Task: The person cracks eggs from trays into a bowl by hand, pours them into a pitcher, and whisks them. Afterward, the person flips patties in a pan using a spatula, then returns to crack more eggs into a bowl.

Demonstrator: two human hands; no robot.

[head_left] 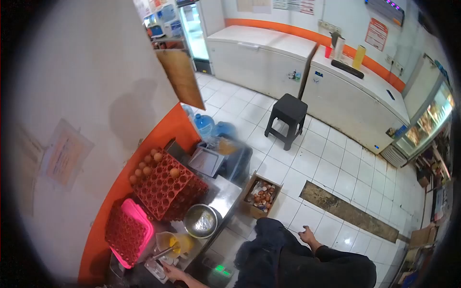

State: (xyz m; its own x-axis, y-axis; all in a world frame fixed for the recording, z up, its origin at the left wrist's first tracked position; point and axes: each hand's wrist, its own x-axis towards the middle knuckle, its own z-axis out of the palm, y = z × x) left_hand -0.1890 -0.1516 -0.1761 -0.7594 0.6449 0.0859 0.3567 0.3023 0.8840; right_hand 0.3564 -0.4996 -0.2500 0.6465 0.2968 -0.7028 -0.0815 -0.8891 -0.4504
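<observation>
My left hand (174, 272) is low over the steel counter, its fingers bent together at a pale, shiny flat item (156, 270); what they grip is too small to make out. Just beyond stands a clear jug (188, 244) with yellow liquid like beaten egg, a metal-handled utensil (165, 252) leaning in it. Beside the jug sits a steel bowl (200, 221). My right hand (307, 234) hangs away from the counter above the tiled floor, fingers loosely apart, holding nothing. A stack of red egg trays (168, 185) carries several brown eggs (144, 168) on top.
A cardboard box (250, 210) of eggshells stands on the floor by the counter. A pink-lidded container (137, 218) sits against the wall. A scale display (222, 270) glows green. Farther off are a black stool (288, 115), chest freezers (261, 60) and blue water bottles (205, 126).
</observation>
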